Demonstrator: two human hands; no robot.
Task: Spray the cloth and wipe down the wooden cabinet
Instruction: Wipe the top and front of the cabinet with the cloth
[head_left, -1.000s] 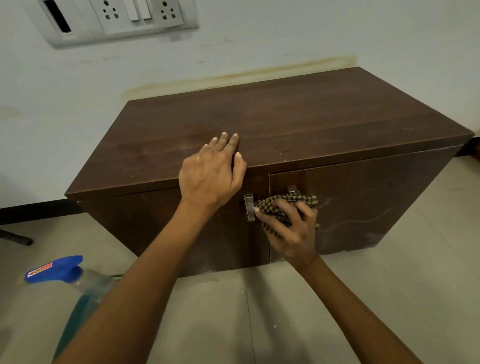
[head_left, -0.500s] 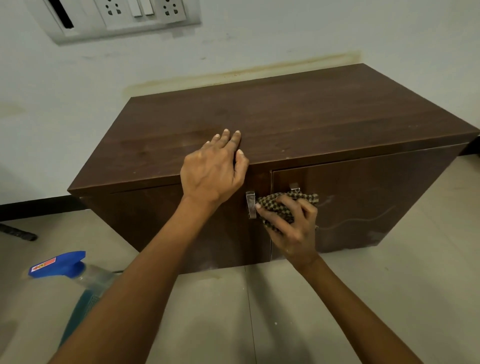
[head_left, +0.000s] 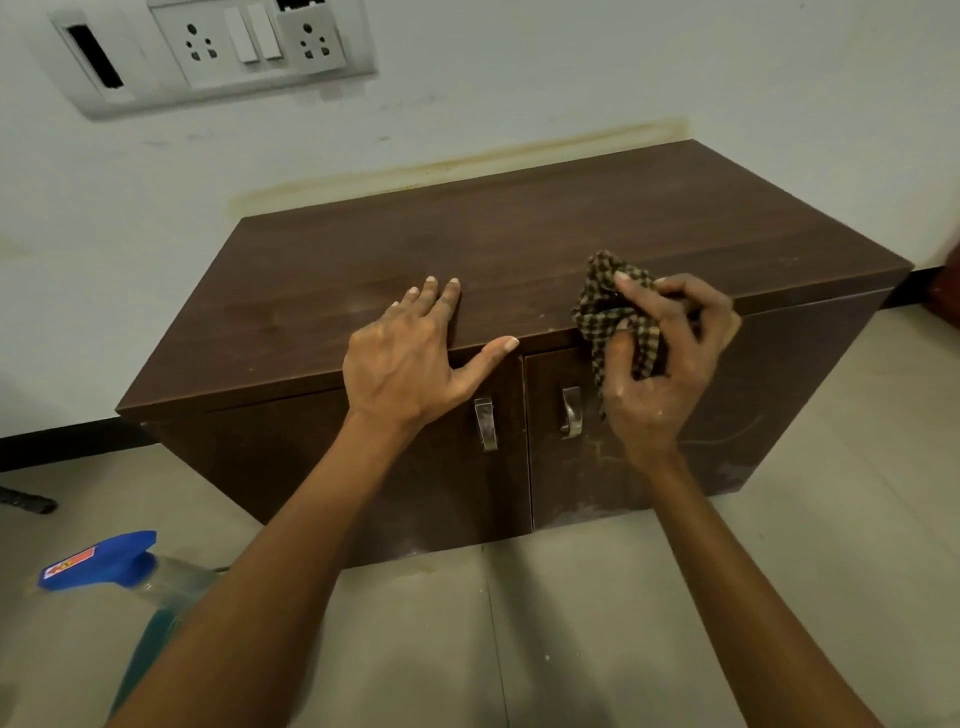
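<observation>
While the left hand (head_left: 405, 364) lies spread on the cabinet (head_left: 519, 244), the right hand (head_left: 667, 374) clutches the cloth (head_left: 602, 312); smudged doors (head_left: 769, 415) seemingly await wiping.

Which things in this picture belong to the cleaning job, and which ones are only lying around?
Belong to the job:
- checked cloth, gripped by the right hand
- wooden cabinet, with the left hand resting on its top
- spray bottle on the floor

Just lying about:
- socket panel on the wall
- dark object on the floor at the left edge
</observation>
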